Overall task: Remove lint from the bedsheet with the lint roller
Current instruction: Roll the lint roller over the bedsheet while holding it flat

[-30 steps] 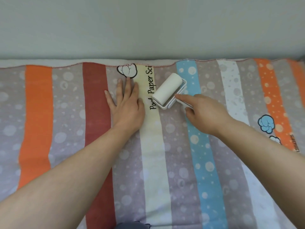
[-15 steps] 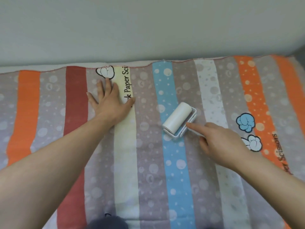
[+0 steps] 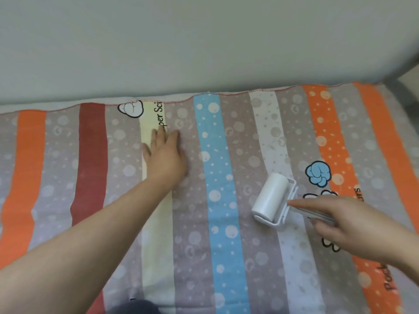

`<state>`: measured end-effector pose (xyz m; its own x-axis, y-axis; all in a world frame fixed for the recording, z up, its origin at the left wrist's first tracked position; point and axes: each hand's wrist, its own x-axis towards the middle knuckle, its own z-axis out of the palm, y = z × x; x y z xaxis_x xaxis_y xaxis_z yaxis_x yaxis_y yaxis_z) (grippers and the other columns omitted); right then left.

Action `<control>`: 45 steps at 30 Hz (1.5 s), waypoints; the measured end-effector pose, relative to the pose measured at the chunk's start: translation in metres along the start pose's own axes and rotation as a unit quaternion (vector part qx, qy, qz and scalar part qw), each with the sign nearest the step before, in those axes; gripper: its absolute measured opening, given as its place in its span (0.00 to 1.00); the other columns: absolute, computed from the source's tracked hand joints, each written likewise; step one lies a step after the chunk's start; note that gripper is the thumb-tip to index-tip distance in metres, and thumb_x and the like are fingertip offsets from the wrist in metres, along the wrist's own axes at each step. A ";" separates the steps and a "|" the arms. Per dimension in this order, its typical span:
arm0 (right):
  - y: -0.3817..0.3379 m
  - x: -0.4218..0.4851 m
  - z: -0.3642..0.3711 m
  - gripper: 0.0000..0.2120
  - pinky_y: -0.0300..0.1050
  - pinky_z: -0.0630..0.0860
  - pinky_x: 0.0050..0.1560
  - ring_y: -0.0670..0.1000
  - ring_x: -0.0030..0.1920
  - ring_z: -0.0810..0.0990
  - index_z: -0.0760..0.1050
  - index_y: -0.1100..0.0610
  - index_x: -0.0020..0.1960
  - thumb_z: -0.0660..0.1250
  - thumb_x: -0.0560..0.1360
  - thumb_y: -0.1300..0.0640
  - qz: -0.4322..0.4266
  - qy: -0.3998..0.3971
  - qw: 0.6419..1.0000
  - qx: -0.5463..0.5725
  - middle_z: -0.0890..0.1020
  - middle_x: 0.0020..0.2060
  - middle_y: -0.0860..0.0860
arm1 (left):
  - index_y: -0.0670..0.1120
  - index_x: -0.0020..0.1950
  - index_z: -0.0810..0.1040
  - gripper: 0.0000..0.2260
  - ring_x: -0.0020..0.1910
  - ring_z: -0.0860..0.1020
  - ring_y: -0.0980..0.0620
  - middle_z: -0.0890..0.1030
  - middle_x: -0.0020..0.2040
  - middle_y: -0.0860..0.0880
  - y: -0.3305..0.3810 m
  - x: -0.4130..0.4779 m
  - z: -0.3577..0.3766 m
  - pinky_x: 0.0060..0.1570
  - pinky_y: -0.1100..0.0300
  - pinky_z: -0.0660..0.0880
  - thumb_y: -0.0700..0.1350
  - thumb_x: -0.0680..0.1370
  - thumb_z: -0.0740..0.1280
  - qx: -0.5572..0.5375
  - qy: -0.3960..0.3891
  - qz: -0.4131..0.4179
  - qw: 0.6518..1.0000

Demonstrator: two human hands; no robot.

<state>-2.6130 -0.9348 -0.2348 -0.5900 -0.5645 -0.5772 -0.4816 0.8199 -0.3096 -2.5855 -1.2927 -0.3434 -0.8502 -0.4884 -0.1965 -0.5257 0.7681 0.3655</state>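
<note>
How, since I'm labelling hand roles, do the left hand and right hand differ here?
The left hand lies flat, fingers straight, on the bedsheet; the right hand grips the lint roller by its handle, forefinger extended. The left hand sits nearer the wall than the right hand. Both are bare.

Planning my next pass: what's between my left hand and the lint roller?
Only bare bedsheet, head view: a blue stripe and grey ones separate the left hand from the lint roller.
</note>
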 end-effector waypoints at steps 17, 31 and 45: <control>-0.114 0.196 -0.024 0.28 0.48 0.68 0.43 0.59 0.56 0.75 0.56 0.37 0.75 0.56 0.79 0.57 -0.013 0.201 0.978 -0.057 0.74 0.58 0.54 | 0.52 0.80 0.63 0.20 0.81 0.53 0.57 0.63 0.80 0.55 -0.004 0.014 -0.011 0.80 0.50 0.42 0.47 0.87 0.49 -0.418 -0.031 -0.083 0.904; -0.021 0.094 0.004 0.25 0.47 0.68 0.38 0.55 0.49 0.76 0.57 0.34 0.74 0.54 0.80 0.53 -0.006 0.157 0.986 -0.048 0.69 0.45 0.47 | 0.55 0.83 0.50 0.37 0.81 0.38 0.54 0.42 0.84 0.54 0.018 0.024 0.020 0.76 0.41 0.31 0.65 0.79 0.60 -0.059 -0.036 -0.049 0.996; 0.059 -0.002 0.014 0.24 0.44 0.71 0.38 0.49 0.49 0.75 0.55 0.33 0.74 0.52 0.80 0.49 0.015 0.090 0.992 -0.092 0.68 0.48 0.40 | 0.52 0.83 0.42 0.57 0.81 0.37 0.49 0.39 0.83 0.49 0.034 0.018 0.020 0.75 0.33 0.38 0.78 0.67 0.64 0.077 -0.041 -0.078 0.993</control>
<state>-2.6308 -0.8838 -0.2626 -0.7031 -0.5622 -0.4354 -0.5631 0.8141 -0.1420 -2.6191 -1.2671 -0.3527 -0.7547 -0.5749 -0.3161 -0.6432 0.7435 0.1833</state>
